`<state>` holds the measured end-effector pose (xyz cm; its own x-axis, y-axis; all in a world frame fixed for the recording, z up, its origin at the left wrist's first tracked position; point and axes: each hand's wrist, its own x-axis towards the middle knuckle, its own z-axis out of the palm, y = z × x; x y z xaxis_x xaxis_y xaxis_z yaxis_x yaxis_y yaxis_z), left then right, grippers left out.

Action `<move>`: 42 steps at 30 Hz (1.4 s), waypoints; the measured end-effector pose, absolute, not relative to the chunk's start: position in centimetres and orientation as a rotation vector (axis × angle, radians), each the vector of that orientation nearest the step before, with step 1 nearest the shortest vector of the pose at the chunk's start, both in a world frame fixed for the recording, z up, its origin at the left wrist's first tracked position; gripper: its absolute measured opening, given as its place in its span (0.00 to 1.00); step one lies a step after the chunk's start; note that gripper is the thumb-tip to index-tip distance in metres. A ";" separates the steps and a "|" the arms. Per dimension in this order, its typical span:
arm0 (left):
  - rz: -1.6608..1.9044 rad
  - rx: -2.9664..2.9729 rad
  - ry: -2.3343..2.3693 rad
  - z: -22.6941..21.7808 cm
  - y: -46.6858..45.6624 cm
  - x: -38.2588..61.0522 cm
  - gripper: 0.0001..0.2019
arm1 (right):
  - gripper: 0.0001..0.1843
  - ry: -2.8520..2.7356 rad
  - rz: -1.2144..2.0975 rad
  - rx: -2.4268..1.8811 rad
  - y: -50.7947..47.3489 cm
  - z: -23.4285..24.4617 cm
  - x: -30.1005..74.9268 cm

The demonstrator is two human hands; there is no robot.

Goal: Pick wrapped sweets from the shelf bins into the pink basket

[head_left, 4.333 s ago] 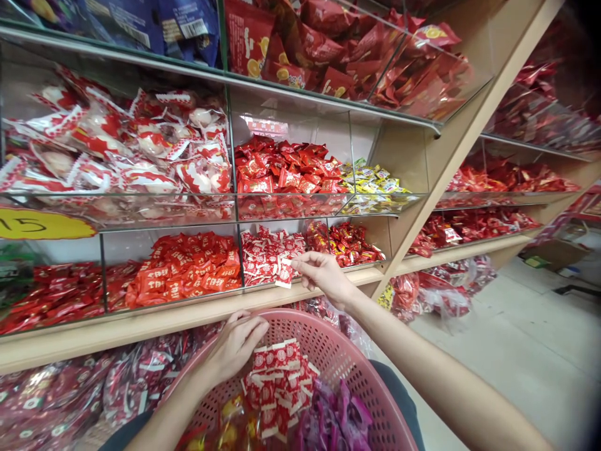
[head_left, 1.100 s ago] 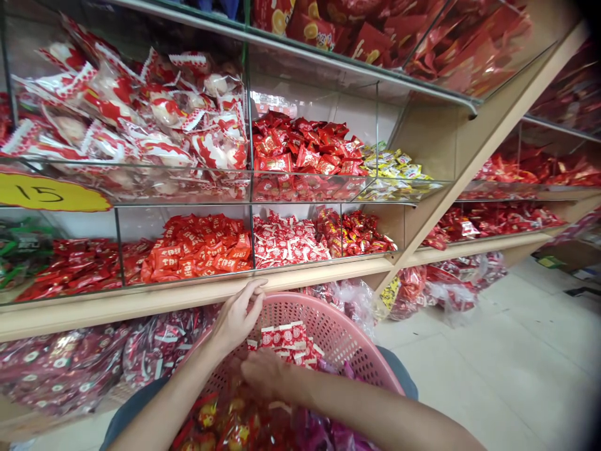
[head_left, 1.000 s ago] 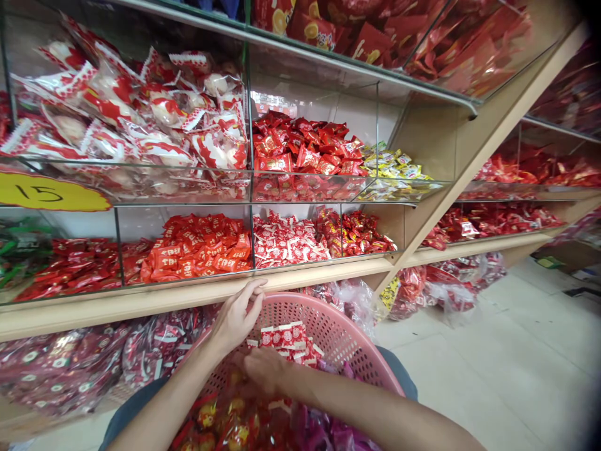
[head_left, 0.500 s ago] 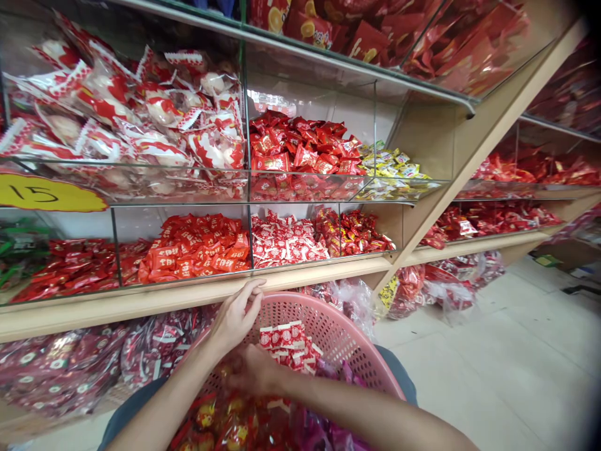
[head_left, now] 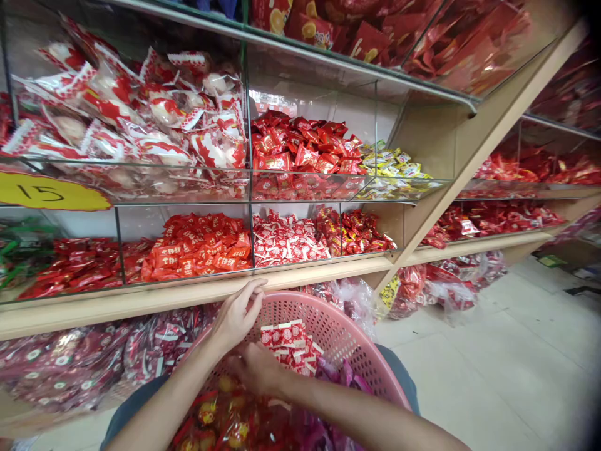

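The left hand point(head_left: 238, 318), fingers loosely curled, lay at the far-left rim of the basket point(head_left: 354, 341); the right hand point(head_left: 257, 368) was inside, grip unclear.

On the lower level of the wooden shelf point(head_left: 141, 304) there lie, side by side, orange-red packets point(head_left: 201, 247), small red-and-white packets point(head_left: 288, 241) and darker red packets point(head_left: 361, 232). One level higher, it carries puffy white-and-red packets point(head_left: 162, 109), shiny red packets point(head_left: 307, 153) and yellow packets point(head_left: 399, 164). The pink basket point(head_left: 347, 326) bears red-and-white sachets point(head_left: 284, 335), purple packets point(head_left: 345, 377) and red-and-gold packets point(head_left: 237, 431).
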<state>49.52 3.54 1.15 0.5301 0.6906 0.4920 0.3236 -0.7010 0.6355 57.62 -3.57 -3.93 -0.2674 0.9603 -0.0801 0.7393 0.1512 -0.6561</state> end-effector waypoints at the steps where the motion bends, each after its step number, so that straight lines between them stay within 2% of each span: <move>1: 1.033 2.295 0.831 1.2 3.5 49.5 0.13 | 0.16 -2.085 0.798 -1.624 -3.1 -3.2 58.2; 6: 1.016 2.287 0.834 1.1 3.7 49.7 0.13 | 0.15 -2.156 0.485 -1.818 -1.4 -0.9 60.1; 12: 1.044 2.300 0.820 1.1 3.7 49.7 0.12 | 0.08 -2.669 0.366 -1.820 -3.0 -3.5 57.9; 17: 1.053 2.305 0.834 1.1 3.7 49.5 0.13 | 0.22 -2.760 0.178 -1.696 -4.1 -5.0 57.0; 23: 1.041 2.298 0.825 1.0 3.7 49.6 0.12 | 0.21 -2.680 0.286 -1.675 -4.4 -4.5 57.2; 28: 1.037 2.287 0.809 1.0 3.8 49.5 0.12 | 0.09 -2.556 0.592 -1.740 -3.4 -4.0 58.3; 35: 1.032 2.288 0.826 1.0 3.8 49.4 0.13 | 0.16 -2.220 0.696 -1.617 -0.7 0.7 63.4; 42: 1.044 2.295 0.811 0.9 3.8 49.5 0.13 | 0.14 -2.468 0.680 -1.782 -1.7 2.6 65.2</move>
<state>49.50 3.82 0.93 0.5315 0.6853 0.4979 0.3123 -0.7049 0.6369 65.24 -1.73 2.63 -0.3469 0.9090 -0.2312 0.8991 0.2521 -0.3580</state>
